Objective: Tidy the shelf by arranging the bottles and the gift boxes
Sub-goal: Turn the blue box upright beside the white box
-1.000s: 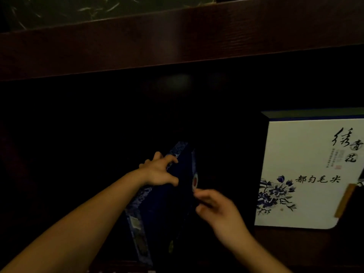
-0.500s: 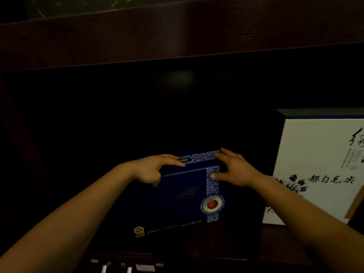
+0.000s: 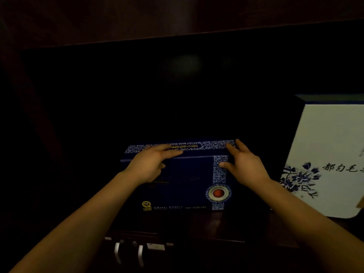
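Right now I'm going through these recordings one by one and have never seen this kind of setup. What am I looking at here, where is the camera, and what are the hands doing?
There is no machine here. A person wears one camera on the head, looking forward and down into a dark wooden shelf, so the two bare arms reaching in are theirs.

A dark blue gift box stands upright on the shelf, front facing the camera, with a patterned band and a red round emblem. The left hand and the right hand both rest on its top edge, fingers over the top, thumbs on the front.

To the right, apart from it, stands a white gift box with blue flowers and calligraphy, partly cut off by the picture edge. No bottles are visible.
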